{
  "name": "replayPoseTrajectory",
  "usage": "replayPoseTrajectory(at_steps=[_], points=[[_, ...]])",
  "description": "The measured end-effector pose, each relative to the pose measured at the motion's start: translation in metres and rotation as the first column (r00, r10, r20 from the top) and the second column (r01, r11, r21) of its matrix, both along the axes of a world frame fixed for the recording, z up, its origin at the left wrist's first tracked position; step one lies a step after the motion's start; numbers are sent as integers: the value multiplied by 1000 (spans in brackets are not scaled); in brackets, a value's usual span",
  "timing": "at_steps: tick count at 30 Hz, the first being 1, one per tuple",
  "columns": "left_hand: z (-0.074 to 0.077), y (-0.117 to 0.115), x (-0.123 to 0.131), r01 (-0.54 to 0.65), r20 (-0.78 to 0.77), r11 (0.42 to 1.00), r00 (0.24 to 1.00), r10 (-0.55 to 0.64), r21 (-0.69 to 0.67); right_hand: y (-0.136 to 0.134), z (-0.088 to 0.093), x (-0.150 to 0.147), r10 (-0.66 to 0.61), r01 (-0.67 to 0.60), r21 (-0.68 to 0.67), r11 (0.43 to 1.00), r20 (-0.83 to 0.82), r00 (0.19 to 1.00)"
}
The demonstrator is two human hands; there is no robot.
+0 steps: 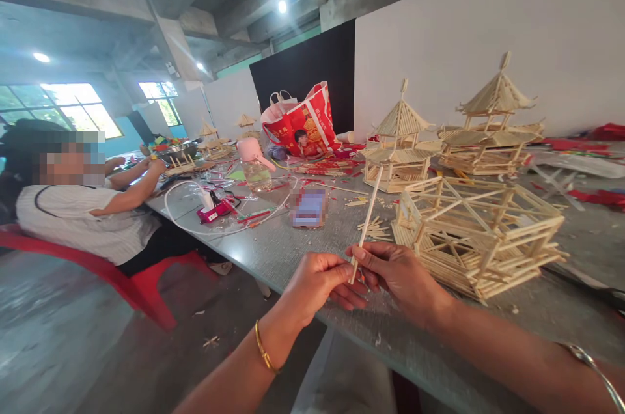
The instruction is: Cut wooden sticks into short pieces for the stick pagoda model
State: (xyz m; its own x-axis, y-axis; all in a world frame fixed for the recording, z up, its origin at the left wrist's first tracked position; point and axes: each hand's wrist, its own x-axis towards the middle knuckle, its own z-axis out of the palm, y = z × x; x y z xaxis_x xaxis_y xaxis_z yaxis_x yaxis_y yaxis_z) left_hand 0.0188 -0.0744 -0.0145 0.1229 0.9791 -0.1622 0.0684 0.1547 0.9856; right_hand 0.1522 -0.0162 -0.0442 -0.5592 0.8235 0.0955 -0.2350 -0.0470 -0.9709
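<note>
My left hand [325, 280] and my right hand [390, 271] meet above the table's near edge. Both pinch the lower part of a thin wooden stick [370, 211], which stands nearly upright and leans a little to the right. Close by on the right sits an open hexagonal frame of wooden sticks [481, 228] on a slatted base. Behind it are two pagoda models with pointed stick roofs, one [400, 140] nearer the middle and one [493, 131] farther right. A small pile of short sticks [375, 228] lies just beyond my hands.
A phone [309, 208] lies on the grey table [263, 251]. Beyond are a pink-lidded jug [254, 163], a magenta power strip [215, 209] with a white cable, and a red bag [305, 124]. At the left, a person [88, 206] sits on a red chair [151, 284].
</note>
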Motion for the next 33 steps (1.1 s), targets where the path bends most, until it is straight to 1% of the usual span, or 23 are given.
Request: replayPoseTrajectory(at_steps=[8,11,14,21,27,33], points=[[-5,2,1,-47,-26,999,999,47,13,1,0,-1,8,-8,-15,1000,-1,1000],[-6,2,1,-56,-45,998,997,57,20,1,-1,-1,5,-5,7,1000,11,1000],[-6,1,2,-60,-57,998,997,61,15,1,-1,-1,-1,0,28,1000,18,1000],[-7,0,2,-60,-72,998,996,62,21,0,2,-1,0,-1,16,1000,24,1000],[-5,0,2,-48,-74,999,996,50,23,1,2,-1,-7,3,71,997,54,999],[-7,1,3,-70,-72,998,995,70,5,0,2,0,-10,7,51,999,63,998]])
